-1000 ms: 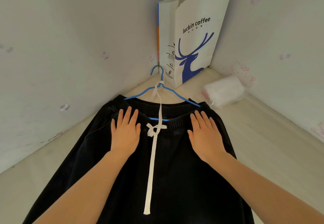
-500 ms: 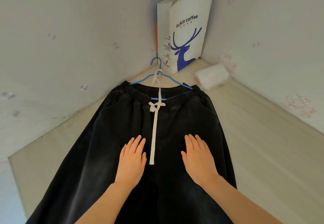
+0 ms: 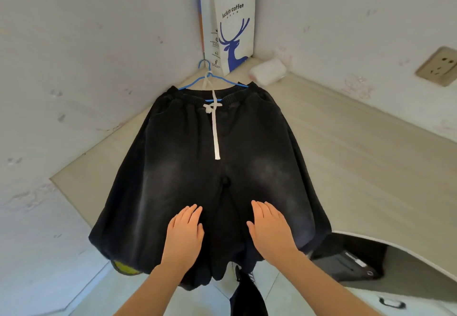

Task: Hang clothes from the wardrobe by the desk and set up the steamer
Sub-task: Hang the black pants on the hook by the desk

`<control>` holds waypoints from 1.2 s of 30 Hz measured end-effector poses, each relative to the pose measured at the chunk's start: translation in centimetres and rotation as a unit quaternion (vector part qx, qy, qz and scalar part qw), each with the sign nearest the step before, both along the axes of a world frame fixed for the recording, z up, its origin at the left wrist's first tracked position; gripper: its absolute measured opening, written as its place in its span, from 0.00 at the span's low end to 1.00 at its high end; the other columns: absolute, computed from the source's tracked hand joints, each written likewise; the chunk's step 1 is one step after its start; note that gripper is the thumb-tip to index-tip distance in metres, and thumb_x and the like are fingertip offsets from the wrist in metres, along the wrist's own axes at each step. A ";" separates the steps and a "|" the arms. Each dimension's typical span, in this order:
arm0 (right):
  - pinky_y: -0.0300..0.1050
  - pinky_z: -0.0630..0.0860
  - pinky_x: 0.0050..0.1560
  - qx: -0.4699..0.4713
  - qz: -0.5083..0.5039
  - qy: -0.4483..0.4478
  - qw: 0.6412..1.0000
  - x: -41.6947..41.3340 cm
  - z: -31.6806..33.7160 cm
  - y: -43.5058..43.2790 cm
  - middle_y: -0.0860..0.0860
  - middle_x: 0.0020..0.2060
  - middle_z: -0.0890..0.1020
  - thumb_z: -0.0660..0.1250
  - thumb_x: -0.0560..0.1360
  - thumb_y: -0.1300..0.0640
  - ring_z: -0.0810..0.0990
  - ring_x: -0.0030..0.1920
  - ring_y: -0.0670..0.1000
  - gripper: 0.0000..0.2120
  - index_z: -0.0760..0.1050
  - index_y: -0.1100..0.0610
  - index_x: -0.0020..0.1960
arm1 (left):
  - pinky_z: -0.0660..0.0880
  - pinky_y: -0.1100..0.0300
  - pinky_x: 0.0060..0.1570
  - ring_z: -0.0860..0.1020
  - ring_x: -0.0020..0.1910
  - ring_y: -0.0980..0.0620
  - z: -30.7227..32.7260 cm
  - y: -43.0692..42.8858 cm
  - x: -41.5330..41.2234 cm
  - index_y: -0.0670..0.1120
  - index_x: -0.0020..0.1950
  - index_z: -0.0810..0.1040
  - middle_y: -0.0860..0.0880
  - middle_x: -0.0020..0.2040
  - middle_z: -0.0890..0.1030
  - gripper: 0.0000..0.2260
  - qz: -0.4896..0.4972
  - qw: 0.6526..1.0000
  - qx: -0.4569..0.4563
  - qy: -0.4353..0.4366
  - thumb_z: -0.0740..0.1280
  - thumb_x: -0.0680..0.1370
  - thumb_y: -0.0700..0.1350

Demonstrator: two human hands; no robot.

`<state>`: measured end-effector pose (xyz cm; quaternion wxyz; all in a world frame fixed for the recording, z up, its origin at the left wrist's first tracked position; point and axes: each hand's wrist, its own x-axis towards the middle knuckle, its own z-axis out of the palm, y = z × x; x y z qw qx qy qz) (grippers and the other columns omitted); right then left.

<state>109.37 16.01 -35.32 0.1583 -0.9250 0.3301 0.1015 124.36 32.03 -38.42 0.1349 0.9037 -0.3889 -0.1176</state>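
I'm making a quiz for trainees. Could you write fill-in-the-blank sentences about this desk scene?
1. The black trousers sit on a ____ hanger.
2. Their drawstring is ____.
3. The paper bag shows a blue ____.
4. The left hand and right hand rest flat on the ____.
Missing words: blue, white, deer, trousers.

A pale wood-grain tabletop [image 3: 346, 157] fills the corner between two walls. Black trousers [image 3: 173, 167] lie flat along its middle, waistband at the far end on a blue hanger [image 3: 195, 84], legs spilling over the near edge. A white paper bag [image 3: 235, 31] with a blue deer stands upright in the far corner. Just right of it lies a white bundle [image 3: 268, 73], near the waistband.
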 end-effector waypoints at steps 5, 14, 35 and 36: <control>0.48 0.59 0.72 -0.005 -0.037 -0.009 0.999 -4.1 2.3 4.2 0.51 0.73 0.65 0.51 0.82 0.46 0.59 0.74 0.54 0.26 0.56 0.56 0.76 | 0.72 0.55 0.61 0.74 0.63 0.50 2.5 3.6 -2.9 0.47 0.70 0.71 0.51 0.66 0.75 0.18 -0.023 0.999 -0.018 0.023 0.61 0.80 0.46; 0.49 0.58 0.73 -0.013 -0.139 -0.016 0.990 -10.7 7.0 8.0 0.50 0.74 0.62 0.50 0.82 0.48 0.58 0.75 0.54 0.24 0.53 0.53 0.76 | 0.77 0.57 0.45 0.79 0.48 0.50 8.0 2.8 -8.1 0.46 0.65 0.76 0.49 0.51 0.81 0.16 -0.098 0.990 -0.101 0.008 0.66 0.78 0.43; 0.53 0.76 0.59 -0.119 -0.355 -0.012 0.927 -36.7 6.7 24.0 0.56 0.59 0.80 0.73 0.70 0.51 0.78 0.62 0.58 0.24 0.76 0.61 0.63 | 0.76 0.56 0.56 0.78 0.57 0.48 9.4 6.4 -32.5 0.43 0.61 0.78 0.48 0.56 0.81 0.15 -0.456 0.877 -0.145 -0.039 0.69 0.74 0.40; 0.53 0.77 0.58 -0.128 -0.367 -0.017 0.921 -38.2 6.7 25.0 0.56 0.58 0.81 0.73 0.70 0.51 0.78 0.61 0.58 0.24 0.76 0.61 0.63 | 0.76 0.56 0.56 0.78 0.58 0.49 9.4 7.0 -34.0 0.43 0.62 0.78 0.49 0.57 0.81 0.16 -0.472 0.869 -0.143 -0.039 0.69 0.74 0.41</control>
